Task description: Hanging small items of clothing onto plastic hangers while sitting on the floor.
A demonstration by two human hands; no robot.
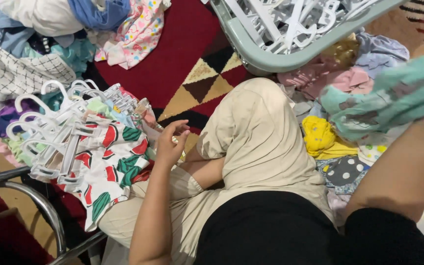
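1. The watermelon-print garment is draped on white hangers, at the red carpet's left edge.
2. The left hand is held beside it, fingers loosely curled, grasping nothing.
3. The right hand is hidden behind a mint cloth; its grip cannot be told.

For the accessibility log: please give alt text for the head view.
A seated person's left hand hovers open beside a stack of small clothes on white hangers, topped by a watermelon-print garment. The right arm lifts a mint-green garment; its hand is hidden. A basket of hangers sits ahead.
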